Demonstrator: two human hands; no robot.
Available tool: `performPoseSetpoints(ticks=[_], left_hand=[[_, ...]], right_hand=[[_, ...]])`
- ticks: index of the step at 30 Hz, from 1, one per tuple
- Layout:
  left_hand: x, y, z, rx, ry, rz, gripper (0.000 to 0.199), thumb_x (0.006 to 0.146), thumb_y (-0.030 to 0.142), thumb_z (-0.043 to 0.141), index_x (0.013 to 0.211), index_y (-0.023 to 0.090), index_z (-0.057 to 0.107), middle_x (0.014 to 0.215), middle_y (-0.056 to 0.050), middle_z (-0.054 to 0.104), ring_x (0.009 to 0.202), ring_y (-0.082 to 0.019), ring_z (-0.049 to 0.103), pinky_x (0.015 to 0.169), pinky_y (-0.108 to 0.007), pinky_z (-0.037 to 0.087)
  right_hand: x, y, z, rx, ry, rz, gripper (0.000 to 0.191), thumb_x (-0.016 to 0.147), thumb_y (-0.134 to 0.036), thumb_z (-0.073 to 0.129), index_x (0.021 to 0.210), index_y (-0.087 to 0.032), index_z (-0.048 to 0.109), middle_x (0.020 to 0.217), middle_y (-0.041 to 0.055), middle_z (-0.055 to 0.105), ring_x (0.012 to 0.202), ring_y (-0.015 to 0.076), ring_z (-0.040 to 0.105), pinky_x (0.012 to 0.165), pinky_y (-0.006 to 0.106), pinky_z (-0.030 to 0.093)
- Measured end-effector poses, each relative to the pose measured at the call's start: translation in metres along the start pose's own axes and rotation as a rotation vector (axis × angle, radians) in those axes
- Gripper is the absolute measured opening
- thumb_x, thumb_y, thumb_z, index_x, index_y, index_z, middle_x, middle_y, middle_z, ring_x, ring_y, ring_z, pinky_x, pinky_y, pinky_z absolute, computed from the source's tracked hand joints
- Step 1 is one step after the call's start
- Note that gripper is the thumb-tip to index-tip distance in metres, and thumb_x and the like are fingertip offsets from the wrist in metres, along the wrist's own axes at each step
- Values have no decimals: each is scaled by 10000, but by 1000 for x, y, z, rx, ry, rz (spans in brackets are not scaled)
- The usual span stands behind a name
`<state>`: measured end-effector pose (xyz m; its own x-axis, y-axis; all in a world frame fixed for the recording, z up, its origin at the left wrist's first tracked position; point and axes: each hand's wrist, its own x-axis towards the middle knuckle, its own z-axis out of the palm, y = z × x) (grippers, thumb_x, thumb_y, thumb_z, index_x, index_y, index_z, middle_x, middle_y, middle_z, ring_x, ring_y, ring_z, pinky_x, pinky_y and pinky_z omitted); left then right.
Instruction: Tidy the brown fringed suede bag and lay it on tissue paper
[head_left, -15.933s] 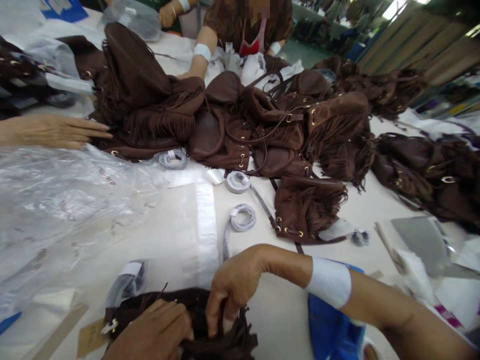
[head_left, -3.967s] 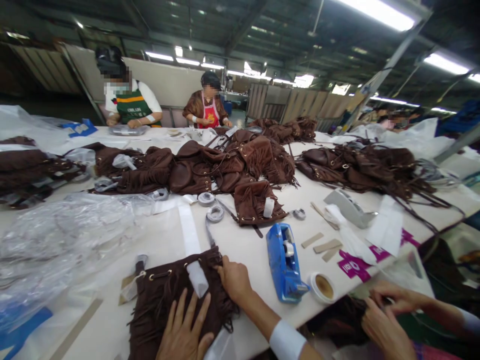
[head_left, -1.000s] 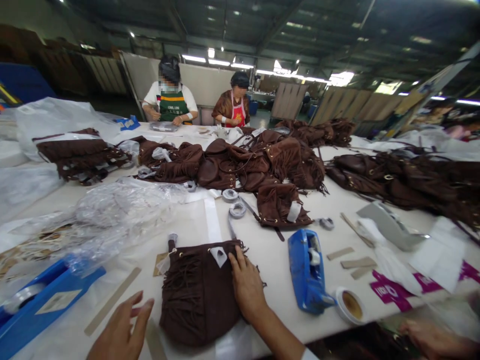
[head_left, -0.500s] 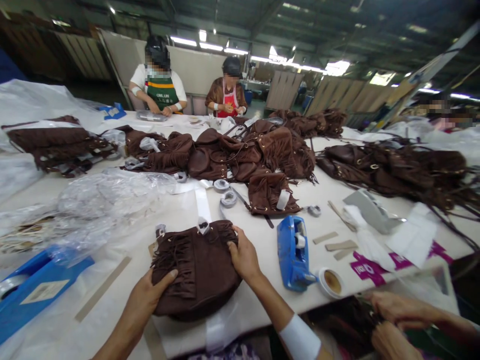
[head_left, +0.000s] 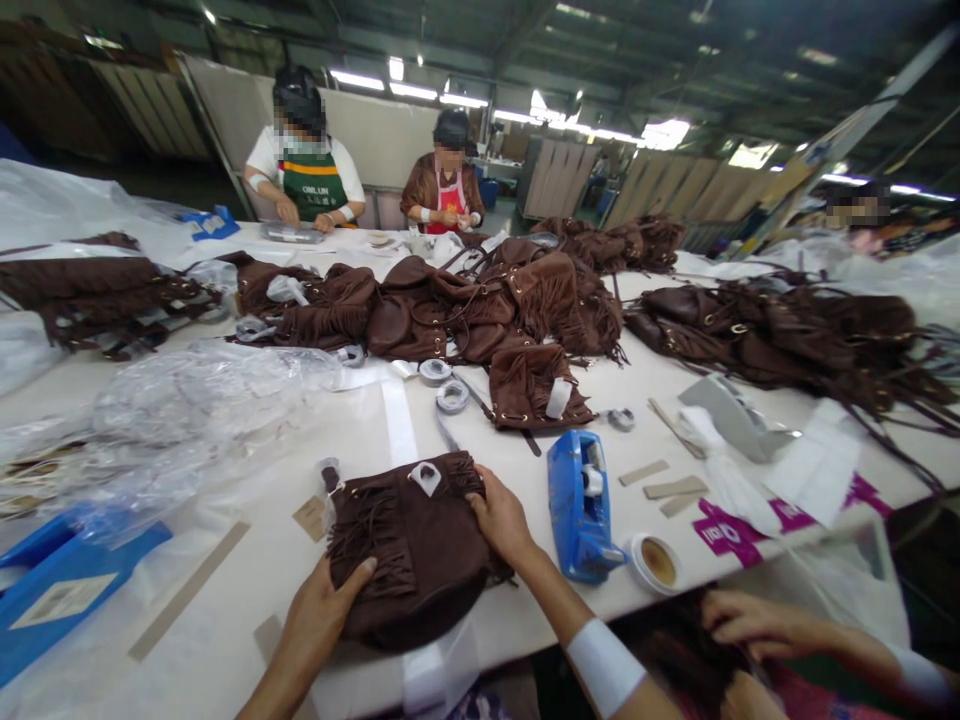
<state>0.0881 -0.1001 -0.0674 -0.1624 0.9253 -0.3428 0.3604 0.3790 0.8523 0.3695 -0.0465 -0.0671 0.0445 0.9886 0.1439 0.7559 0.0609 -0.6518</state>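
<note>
A dark brown fringed handbag point(head_left: 442, 550) is between my hands, just above the near edge of the table. My left hand point(head_left: 326, 610) grips its lower left side, thumb lying over the fringe and fingers hidden behind. The upper right corner is in my right hand point(head_left: 501, 515), whose fingers curl round the edge. White wrapping point(head_left: 426, 478) covers a fitting at the bag's top edge, and a clear-wrapped piece sticks out at its left corner. A brown paper tag point(head_left: 310, 518) shows beside that corner. To the right stands a blue tape dispenser point(head_left: 577, 510).
More brown fringed bags point(head_left: 420, 310) are heaped across the table's middle. Clear plastic bags point(head_left: 202, 400) and another blue dispenser point(head_left: 67, 590) lie left. A tape roll point(head_left: 655, 563) sits near the front edge. A co-worker's hands point(head_left: 765, 620) handle dark material at lower right; two people stand opposite.
The handbag and both my hands have shifted slightly right, and the bag's top has tipped a little. The paper tag is now more exposed. The co-worker's hands at lower right have moved.
</note>
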Motion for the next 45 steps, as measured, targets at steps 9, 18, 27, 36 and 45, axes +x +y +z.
performPoseSetpoints(ticks=[9,18,27,36,45], left_hand=[[-4,26,-1,-345,-165,-112,493,732,473,719,1116,166,679,1052,-84,773,1040,-306,695,893,-409,551],[-7,47,-2,-623,-213,-80,495,665,426,829,1067,162,712,999,-76,780,897,-247,720,789,-314,574],[-11,43,1,-604,-180,-62,501,701,386,808,1110,120,698,1019,-101,775,917,-244,719,748,-299,572],[-10,46,-3,-590,-225,-37,499,709,418,780,1076,90,698,895,-103,779,835,-251,722,759,-340,570],[-13,33,-1,-470,-200,-11,474,716,436,758,1047,100,712,882,-90,785,831,-264,720,763,-354,559]], right_hand=[[-145,-45,-29,-138,55,-332,161,984,-277,504,1105,-207,583,1007,77,658,916,235,599,803,364,486],[-172,-43,23,-441,11,-306,159,799,-61,623,894,-186,610,898,71,636,818,254,541,728,379,432],[-167,-83,33,-588,43,-421,97,789,-95,638,819,-177,598,790,68,613,720,251,532,626,374,379],[-175,-72,61,-594,37,-465,76,836,-125,602,782,-177,601,768,85,618,687,243,542,591,364,391],[-173,-74,73,-607,44,-475,57,834,-155,617,779,-166,617,731,95,621,665,234,547,562,336,394]])
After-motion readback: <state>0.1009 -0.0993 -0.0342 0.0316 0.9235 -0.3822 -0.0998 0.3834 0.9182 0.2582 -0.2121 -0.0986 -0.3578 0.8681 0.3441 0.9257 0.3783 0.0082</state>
